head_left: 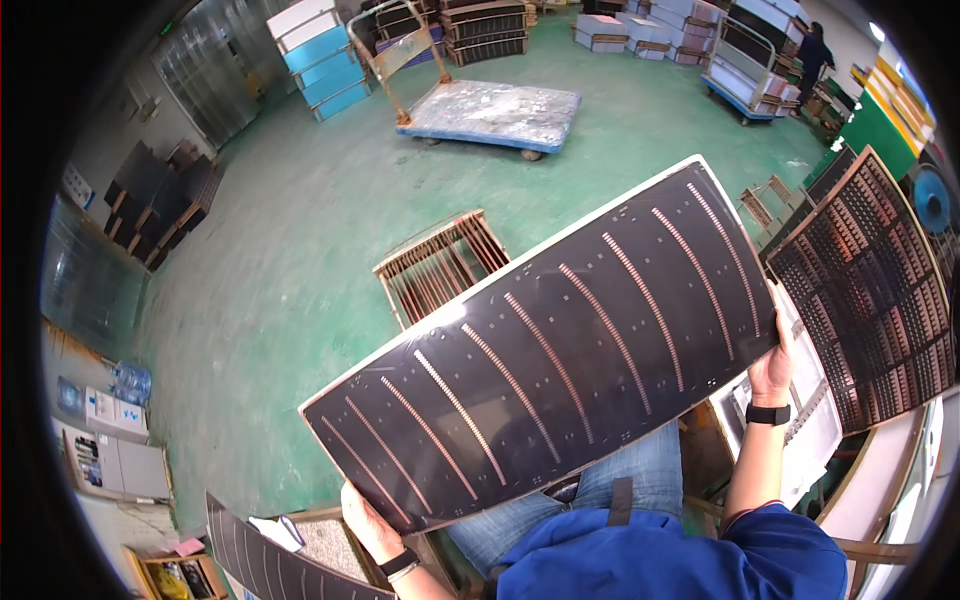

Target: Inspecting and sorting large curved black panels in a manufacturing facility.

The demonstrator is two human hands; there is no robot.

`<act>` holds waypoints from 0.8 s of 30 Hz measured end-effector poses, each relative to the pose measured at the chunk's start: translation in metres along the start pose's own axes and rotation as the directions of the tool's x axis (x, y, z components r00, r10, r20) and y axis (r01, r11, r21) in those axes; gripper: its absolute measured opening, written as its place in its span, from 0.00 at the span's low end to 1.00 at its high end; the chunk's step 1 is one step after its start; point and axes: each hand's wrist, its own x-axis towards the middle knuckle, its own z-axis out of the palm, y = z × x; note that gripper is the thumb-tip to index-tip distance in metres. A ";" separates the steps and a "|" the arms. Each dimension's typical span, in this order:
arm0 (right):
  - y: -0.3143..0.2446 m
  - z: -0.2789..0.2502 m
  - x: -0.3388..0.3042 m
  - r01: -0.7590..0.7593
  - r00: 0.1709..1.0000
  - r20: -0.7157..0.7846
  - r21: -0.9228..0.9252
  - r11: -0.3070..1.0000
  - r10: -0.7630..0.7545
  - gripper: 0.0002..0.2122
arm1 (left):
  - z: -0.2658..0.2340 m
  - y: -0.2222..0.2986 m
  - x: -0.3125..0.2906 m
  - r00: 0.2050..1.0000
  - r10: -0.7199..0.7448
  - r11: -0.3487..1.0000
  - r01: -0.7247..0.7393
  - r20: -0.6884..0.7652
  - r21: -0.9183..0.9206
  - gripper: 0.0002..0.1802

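Note:
A large dark circuit board panel (545, 350) with rows of small copper-coloured pads is held up at a slant in front of me. My left hand (370, 522) is closed on its lower left edge. At the right edge, my right hand (772, 365) grips the panel higher up. The fingers of both hands are partly hidden behind it. To the right stands another board panel (865, 300) with a dense copper pattern, apart from the held one. A similar black panel (265, 550) lies at the lower left, near my left forearm.
A slotted wooden rack (435, 255) stands on the green floor beyond the held panel. Farther off is a flatbed trolley (490, 110). Blue boxes (328, 75) and a loaded cart (745, 85) stand at the back, with a person (814, 55) beside the cart.

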 end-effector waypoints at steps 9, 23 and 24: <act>-0.015 -0.009 0.001 -0.083 0.987 0.122 -0.193 0.978 0.108 0.24 | -0.021 0.010 0.003 0.997 0.023 0.999 -0.025 0.068 0.042 0.31; 0.005 -0.023 0.051 0.140 0.926 0.357 -0.027 0.990 -0.121 0.13 | -0.024 0.030 0.024 0.942 0.117 0.970 -0.040 0.315 -0.242 0.20; 0.018 -0.007 0.044 0.073 0.833 0.529 0.185 0.980 -0.162 0.14 | 0.021 0.054 0.012 0.932 -0.225 0.876 0.322 0.286 -0.360 0.20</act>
